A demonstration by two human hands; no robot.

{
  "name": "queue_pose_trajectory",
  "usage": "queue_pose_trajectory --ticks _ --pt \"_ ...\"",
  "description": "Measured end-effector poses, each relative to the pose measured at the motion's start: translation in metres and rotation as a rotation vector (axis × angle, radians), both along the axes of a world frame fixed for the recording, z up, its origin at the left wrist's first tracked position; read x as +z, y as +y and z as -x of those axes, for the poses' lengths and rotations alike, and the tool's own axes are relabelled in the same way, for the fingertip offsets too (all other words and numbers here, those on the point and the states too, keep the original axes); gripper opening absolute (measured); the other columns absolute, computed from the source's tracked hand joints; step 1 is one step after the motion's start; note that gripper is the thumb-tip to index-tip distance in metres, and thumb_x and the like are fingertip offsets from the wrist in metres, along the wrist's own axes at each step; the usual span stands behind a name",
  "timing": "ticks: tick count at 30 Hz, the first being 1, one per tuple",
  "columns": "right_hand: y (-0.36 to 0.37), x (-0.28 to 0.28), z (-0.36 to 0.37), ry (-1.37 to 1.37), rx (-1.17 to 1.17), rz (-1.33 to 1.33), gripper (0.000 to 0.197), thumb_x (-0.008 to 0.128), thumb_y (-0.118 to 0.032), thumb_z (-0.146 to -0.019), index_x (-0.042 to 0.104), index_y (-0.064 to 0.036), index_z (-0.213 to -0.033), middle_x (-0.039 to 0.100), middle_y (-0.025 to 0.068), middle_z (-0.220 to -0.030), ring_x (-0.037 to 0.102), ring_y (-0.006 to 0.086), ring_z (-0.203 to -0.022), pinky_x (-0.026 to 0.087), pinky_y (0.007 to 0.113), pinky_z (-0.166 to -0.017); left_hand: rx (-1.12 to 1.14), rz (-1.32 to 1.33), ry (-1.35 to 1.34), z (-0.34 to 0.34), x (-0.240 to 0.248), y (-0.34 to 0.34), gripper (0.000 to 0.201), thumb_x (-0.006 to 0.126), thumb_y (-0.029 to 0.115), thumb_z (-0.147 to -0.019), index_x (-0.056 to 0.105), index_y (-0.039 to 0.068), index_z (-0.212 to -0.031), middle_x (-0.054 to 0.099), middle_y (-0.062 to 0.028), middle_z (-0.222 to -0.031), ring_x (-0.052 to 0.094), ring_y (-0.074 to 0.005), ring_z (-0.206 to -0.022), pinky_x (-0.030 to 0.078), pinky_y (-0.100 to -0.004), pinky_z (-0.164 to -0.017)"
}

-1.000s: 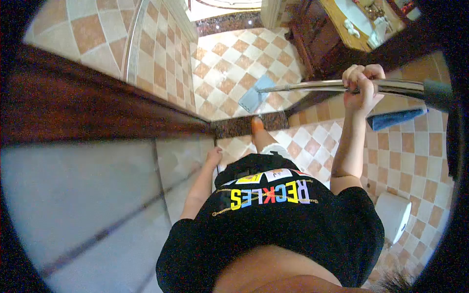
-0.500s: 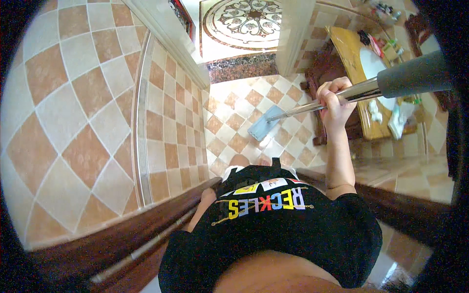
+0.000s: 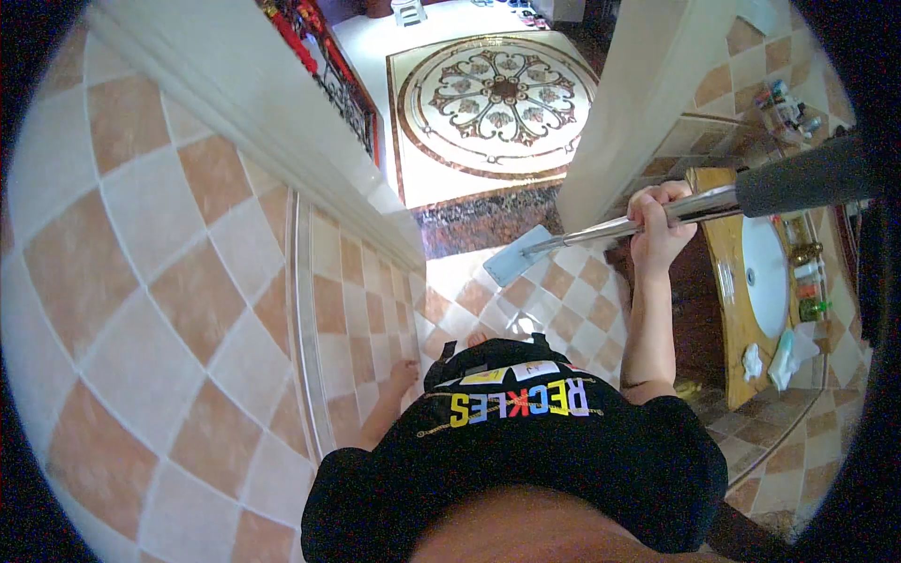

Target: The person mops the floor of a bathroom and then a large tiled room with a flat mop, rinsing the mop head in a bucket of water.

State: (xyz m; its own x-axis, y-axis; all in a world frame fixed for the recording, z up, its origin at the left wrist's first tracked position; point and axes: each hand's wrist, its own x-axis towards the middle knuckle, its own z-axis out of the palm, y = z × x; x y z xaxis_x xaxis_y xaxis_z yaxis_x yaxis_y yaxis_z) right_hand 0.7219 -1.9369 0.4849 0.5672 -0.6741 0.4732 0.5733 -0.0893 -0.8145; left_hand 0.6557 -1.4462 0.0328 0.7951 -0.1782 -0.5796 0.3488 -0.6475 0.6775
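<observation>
I see my right hand (image 3: 657,230) at two o'clock, fingers wrapped tight round the metal mop handle (image 3: 601,228); its blue mop head (image 3: 514,263) rests on the checkered floor tiles (image 3: 563,310) near twelve. My left hand (image 3: 404,375) hangs at nine, beside the tiled wall (image 3: 188,281), fingers' state unclear

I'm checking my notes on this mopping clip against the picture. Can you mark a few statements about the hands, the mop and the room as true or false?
1. The right hand grips the metal mop pole. True.
2. The left hand also holds the pole. False: it hangs at the person's side near the tiled wall, holding nothing.
3. The mop head is pale blue and lies over the checkered floor tiles. True.
4. The white basin is on the person's left. False: it sits in a wooden counter on the right.
5. The person wears shoes. False: a bare foot shows.
</observation>
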Motion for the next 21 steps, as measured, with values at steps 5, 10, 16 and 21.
queue_pose_trajectory --ticks 5,10,16,21 --pt "-0.033 -0.012 -0.109 -0.085 -0.024 -0.026 0.017 0.051 0.008 -0.068 0.04 -0.0042 -0.072 0.039 0.0031 -0.062 0.045 0.013 -0.05 0.04 0.026 -0.043 -0.073 -0.239 -0.114 -0.197 0.059 -0.077 0.028 0.05 0.017 -0.072 0.06 0.004 -0.095 0.061 -0.0168 -0.089 0.058 -0.0297 -0.085 0.045 -0.0357 -0.075" --pt "-0.048 -0.01 -0.246 -0.118 -0.058 -0.029 0.014 0.046 0.005 -0.068 0.037 -0.0042 -0.073 0.037 0.0031 -0.055 0.036 0.0103 -0.044 0.035 0.024 -0.043 -0.105 -0.226 -0.109 -0.319 0.056 -0.107 0.032 0.051 0.02 -0.072 0.06 0.006 -0.099 0.06 -0.0176 -0.093 0.057 -0.03 -0.087 0.044 -0.0363 -0.078" --pt "-0.079 -0.001 -0.423 0.033 0.04 0.015 0.013 0.045 0.007 -0.067 0.038 -0.0021 -0.073 0.04 0.0039 -0.058 0.04 0.0114 -0.047 0.037 0.023 -0.045 -0.397 -0.19 -0.081 -0.438 0.063 -0.156 0.023 0.052 0.018 -0.072 0.061 0.004 -0.088 0.061 -0.0164 -0.083 0.059 -0.0273 -0.081 0.044 -0.036 -0.073" --pt "-0.116 -0.012 -0.563 0.007 0.202 0.075 0.019 0.048 0.009 -0.07 0.041 -0.0026 -0.083 0.048 0.0042 -0.066 0.048 0.0116 -0.056 0.041 0.023 -0.05 0.017 -0.078 -0.083 -0.549 0.071 -0.182 0.017 0.052 0.014 -0.073 0.061 0.004 -0.083 0.061 -0.0156 -0.078 0.06 -0.0256 -0.075 0.045 -0.0356 -0.068"
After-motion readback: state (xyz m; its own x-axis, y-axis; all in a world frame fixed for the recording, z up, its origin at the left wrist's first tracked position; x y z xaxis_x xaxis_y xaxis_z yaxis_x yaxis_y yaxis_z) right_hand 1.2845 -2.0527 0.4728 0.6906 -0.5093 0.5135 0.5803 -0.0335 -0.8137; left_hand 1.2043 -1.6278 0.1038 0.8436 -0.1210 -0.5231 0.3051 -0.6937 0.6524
